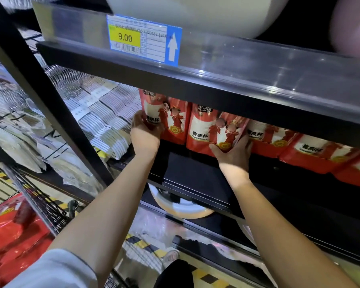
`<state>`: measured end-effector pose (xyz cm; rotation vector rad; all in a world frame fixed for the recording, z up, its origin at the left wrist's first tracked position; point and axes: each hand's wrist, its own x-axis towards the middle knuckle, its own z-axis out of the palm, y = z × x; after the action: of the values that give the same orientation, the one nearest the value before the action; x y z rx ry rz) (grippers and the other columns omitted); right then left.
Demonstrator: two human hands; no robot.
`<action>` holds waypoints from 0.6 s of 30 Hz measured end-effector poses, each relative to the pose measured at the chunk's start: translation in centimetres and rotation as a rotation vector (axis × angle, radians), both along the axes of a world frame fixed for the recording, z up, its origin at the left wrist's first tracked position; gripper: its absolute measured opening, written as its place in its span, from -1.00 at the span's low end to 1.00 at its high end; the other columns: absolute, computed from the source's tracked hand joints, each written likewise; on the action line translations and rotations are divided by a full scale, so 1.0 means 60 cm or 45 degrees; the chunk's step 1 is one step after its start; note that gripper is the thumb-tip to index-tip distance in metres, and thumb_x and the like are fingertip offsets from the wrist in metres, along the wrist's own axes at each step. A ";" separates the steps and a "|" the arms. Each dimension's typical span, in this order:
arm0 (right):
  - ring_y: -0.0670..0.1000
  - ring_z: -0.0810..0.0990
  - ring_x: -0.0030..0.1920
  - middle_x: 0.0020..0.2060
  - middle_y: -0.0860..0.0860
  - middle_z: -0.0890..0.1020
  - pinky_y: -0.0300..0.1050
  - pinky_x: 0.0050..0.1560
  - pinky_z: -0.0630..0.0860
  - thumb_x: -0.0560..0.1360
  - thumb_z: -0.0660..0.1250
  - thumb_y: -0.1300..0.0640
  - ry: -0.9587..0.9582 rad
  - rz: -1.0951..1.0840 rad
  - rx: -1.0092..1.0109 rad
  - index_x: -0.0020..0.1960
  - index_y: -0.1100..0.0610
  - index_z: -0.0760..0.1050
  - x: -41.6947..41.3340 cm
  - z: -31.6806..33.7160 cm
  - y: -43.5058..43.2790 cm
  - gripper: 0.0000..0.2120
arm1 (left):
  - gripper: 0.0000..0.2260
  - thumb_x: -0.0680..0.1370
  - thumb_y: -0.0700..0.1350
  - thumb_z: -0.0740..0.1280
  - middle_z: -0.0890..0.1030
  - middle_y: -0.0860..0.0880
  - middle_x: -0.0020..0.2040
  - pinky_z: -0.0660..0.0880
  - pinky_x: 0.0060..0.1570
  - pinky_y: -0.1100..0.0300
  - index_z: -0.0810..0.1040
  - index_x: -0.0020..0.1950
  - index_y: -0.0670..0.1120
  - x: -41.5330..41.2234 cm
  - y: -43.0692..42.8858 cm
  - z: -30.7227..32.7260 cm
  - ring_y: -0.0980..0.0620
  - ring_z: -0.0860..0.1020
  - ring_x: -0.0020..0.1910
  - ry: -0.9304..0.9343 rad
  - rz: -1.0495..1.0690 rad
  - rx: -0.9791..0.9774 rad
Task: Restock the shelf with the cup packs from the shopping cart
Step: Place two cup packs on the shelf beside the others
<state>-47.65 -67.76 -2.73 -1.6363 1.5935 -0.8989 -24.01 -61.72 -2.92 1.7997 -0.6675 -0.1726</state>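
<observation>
Cup packs (312,150) stand in a row on the shelf (195,169), left hand (144,132) on the leftmost pack (170,119), right hand (234,151) on the next pack (204,129) (price label (141,38) on the edge above), shopping cart (46,206) below to the left.

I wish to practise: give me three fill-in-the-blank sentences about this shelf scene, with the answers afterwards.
The yellow price label on the black shelf edge reads ____.
The white arrow beside it points ____.
The left hand grips one glossy ____ cup pack; the right hand grips its neighbour.
Answers: 9.00; up; red.
</observation>
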 end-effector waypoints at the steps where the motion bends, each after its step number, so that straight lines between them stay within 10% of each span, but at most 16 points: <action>1: 0.24 0.02 0.66 0.65 0.26 0.07 0.21 0.61 0.17 0.41 0.62 -0.07 0.007 0.005 0.011 0.67 0.18 -0.01 0.000 0.004 0.001 0.10 | -0.57 0.44 -0.04 0.54 0.67 -0.07 0.09 0.63 0.14 -0.09 0.52 0.24 -0.09 -0.002 0.007 0.003 -0.10 0.67 0.08 -0.030 0.020 0.016; 7: 0.24 0.15 0.63 0.62 0.21 0.18 0.24 0.57 0.26 0.40 0.58 -0.20 0.024 0.037 0.010 0.66 0.19 0.00 -0.011 0.030 0.021 0.12 | -0.37 0.45 0.10 0.58 0.62 -0.11 0.31 0.61 0.24 -0.08 0.46 0.43 -0.06 -0.014 0.032 0.025 -0.13 0.64 0.24 -0.001 -0.086 0.297; 11: 0.26 0.21 0.59 0.58 0.20 0.24 0.23 0.54 0.29 0.47 0.47 -0.29 0.144 0.052 -0.042 0.66 0.13 0.07 -0.040 0.058 0.056 -0.01 | -0.55 0.43 0.25 0.41 0.63 -0.10 0.03 0.58 -0.19 0.02 0.55 0.08 -0.09 -0.034 0.078 0.055 -0.12 0.64 -0.04 -0.161 -0.159 0.595; 18: 0.29 0.46 0.37 0.37 0.22 0.51 0.18 0.36 0.43 0.62 0.27 -0.22 0.856 0.247 -0.152 0.46 0.23 0.39 -0.144 0.083 0.180 -0.38 | -0.44 0.62 0.17 0.36 0.52 -0.16 0.44 0.44 0.35 -0.16 0.43 0.52 -0.11 -0.128 0.247 0.098 -0.28 0.45 0.43 -0.700 -0.273 1.040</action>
<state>-56.31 -56.97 2.24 -2.2910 1.7746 -0.3541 -31.70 -46.93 2.96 2.5906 -1.3159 -0.0943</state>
